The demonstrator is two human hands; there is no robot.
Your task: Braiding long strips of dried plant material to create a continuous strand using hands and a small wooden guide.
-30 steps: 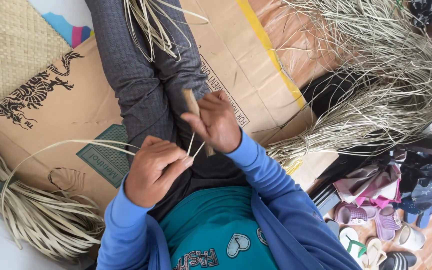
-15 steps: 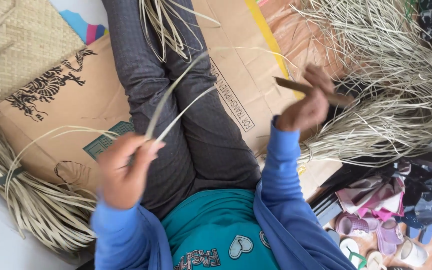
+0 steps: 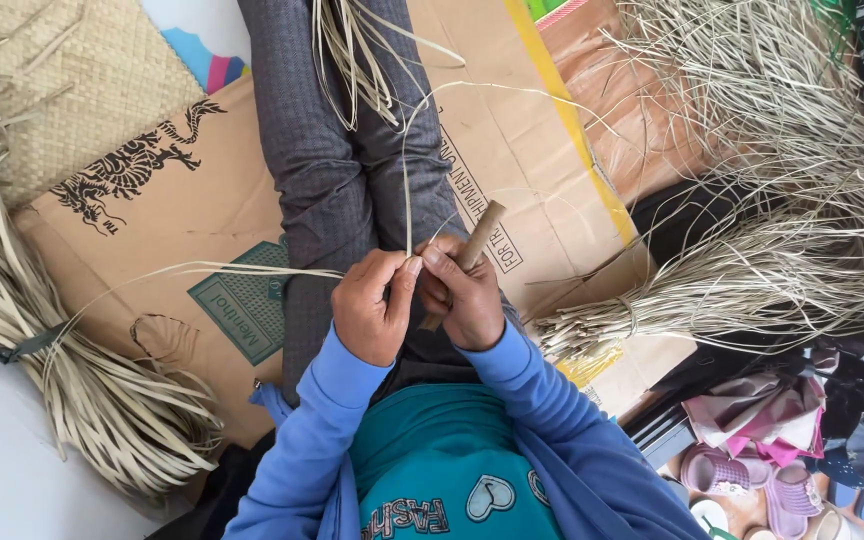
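Observation:
Both hands meet over my lap, above grey trousers. My left hand (image 3: 372, 305) pinches a thin pale dried-leaf strip (image 3: 404, 175) that rises and curls away over my legs; another strand (image 3: 202, 270) trails left across the cardboard. My right hand (image 3: 464, 290) grips a short brown wooden stick (image 3: 480, 232) that points up and to the right, its thumb touching the strip beside the left fingers. More loose strips (image 3: 352, 50) lie across my shins.
Flattened cardboard (image 3: 152, 230) covers the floor under me. A tied bundle of wide dried leaves (image 3: 62, 370) lies at left below a woven mat (image 3: 62, 90). A big heap of fine strips (image 3: 782, 200) spreads at right. Cloth and sandals (image 3: 752, 460) sit at bottom right.
My hands, spread wide apart half a second ago with the strip stretched between them, have come back together over my lap. The stick came down from the upper right.

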